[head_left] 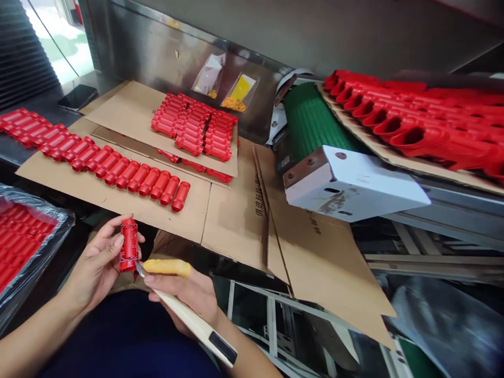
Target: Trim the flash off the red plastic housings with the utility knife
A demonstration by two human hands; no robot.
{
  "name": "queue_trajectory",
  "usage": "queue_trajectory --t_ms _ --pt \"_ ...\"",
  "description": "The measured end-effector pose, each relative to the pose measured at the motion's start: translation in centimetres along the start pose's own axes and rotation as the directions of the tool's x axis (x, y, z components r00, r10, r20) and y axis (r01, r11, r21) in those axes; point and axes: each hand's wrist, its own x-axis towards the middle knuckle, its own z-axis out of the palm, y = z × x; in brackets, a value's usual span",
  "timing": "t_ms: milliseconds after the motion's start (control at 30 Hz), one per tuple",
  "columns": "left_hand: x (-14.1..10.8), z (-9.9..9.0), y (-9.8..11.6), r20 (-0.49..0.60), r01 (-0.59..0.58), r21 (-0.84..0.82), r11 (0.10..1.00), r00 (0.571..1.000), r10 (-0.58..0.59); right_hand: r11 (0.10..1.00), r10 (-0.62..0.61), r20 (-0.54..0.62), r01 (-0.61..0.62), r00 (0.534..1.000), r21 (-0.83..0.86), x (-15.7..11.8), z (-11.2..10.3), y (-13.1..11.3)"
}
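My left hand (96,265) is closed around a red plastic cylinder (129,244) with ridged ends and fine line markings on its side. It is held upright above my lap. A knife (185,313) with a long cream handle and a dark patch at its end lies in my closed right hand (192,294). Its short metal blade meets the lower end of the cylinder; whether it cuts into it I cannot tell. A yellow finger cover (167,268) sits on my right index finger. Beyond my hands, a row of similar red cylinders (126,174) runs along the cardboard.
Stacked cardboard (122,107) carries more red cylinders. A plastic-lined bin (65,223) of red parts stands at left. On the right are a green conveyor belt (315,121) with a white bracket (350,184) and a board of red parts. A phone (77,97) lies at back left.
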Motion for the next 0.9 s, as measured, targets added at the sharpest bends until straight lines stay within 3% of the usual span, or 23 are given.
queue_trajectory --t_ms 200,367,633,900 --pt "0.0 -0.5 -0.5 0.004 -0.024 0.005 1.0 1.0 0.023 0.998 -0.038 0.003 0.038 0.999 0.042 0.1 1.1 1.5" --pt "-0.3 -0.1 -0.3 0.004 -0.051 0.042 0.998 0.999 0.051 0.999 -0.049 -0.005 0.049 0.999 0.015 0.4 1.1 1.3" --pt "-0.8 0.5 0.3 -0.018 -0.022 0.032 0.999 1.0 0.022 0.997 0.069 -0.009 -0.069 0.998 0.015 0.2 0.7 0.4" --pt "-0.8 0.5 0.1 -0.031 -0.005 0.018 1.0 1.0 0.006 0.996 0.077 0.044 -0.079 0.996 0.03 0.6 0.4 0.5"
